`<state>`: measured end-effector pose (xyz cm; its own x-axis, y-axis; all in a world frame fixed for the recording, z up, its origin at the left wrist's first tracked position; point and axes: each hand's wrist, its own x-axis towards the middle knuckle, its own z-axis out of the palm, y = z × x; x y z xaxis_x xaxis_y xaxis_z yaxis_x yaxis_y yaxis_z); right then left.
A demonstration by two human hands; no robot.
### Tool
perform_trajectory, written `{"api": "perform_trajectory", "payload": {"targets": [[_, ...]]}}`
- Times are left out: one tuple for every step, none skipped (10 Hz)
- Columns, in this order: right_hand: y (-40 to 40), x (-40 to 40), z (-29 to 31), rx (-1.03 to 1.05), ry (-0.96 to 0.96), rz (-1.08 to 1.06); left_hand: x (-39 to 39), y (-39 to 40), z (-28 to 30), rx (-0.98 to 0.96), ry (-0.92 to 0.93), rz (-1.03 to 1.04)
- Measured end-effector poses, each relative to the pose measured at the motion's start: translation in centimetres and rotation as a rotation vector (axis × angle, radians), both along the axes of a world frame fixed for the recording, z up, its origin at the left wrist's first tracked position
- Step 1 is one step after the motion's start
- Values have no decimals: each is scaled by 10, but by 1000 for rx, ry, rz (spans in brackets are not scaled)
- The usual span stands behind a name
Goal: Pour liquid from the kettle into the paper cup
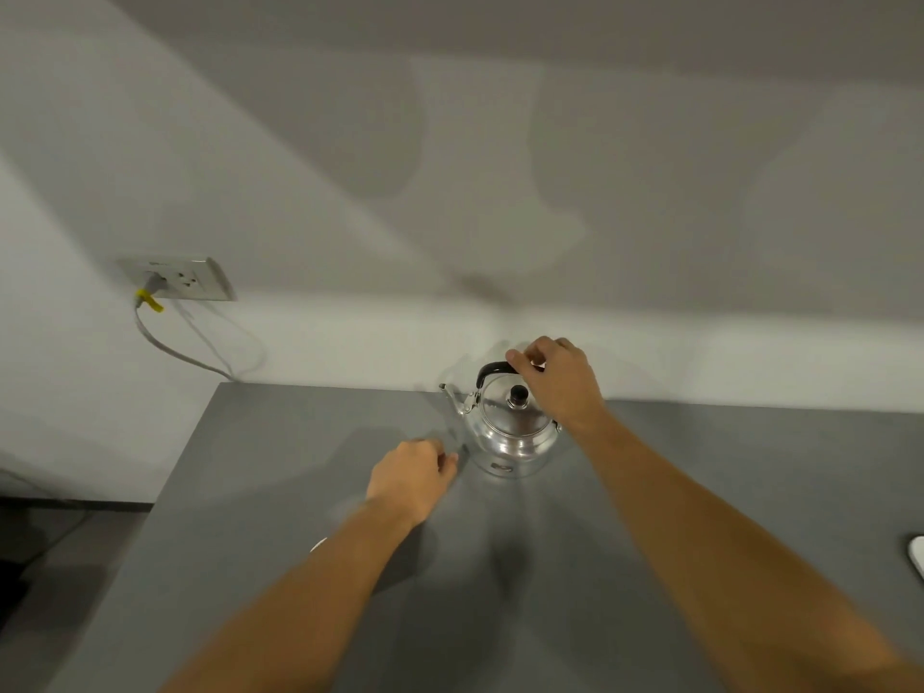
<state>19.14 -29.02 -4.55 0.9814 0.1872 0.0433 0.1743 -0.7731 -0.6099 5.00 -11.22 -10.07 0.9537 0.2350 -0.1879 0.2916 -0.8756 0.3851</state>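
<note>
A shiny metal kettle (pixel 510 432) stands upright on the grey table (pixel 280 492), near the back edge, with its spout pointing left. It has a black lid knob and a black arched handle. My right hand (pixel 560 382) reaches over the kettle and its fingers close around the top of the handle. Just left of the kettle's base, my left hand (pixel 410 477) rests low over the table with its fingers curled in and nothing visible in them. No paper cup shows clearly. A small white curved edge (pixel 318 545) peeks out from under my left forearm; what it is stays hidden.
The white wall rises right behind the table. At the left, a wall socket (pixel 185 280) has a grey cable with a yellow tag hanging down behind the table's corner. Part of a white object (pixel 917 557) shows at the right edge. The table's left edge drops to a dark floor.
</note>
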Motion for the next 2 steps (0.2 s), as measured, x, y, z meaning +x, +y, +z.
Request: {"api": "perform_trajectory", "payload": {"targets": [[2, -19, 13, -82, -221, 64, -7, 1, 15, 2, -10, 4], [5, -43, 28, -102, -274, 222, -16, 1, 32, -9, -65, -3]]}}
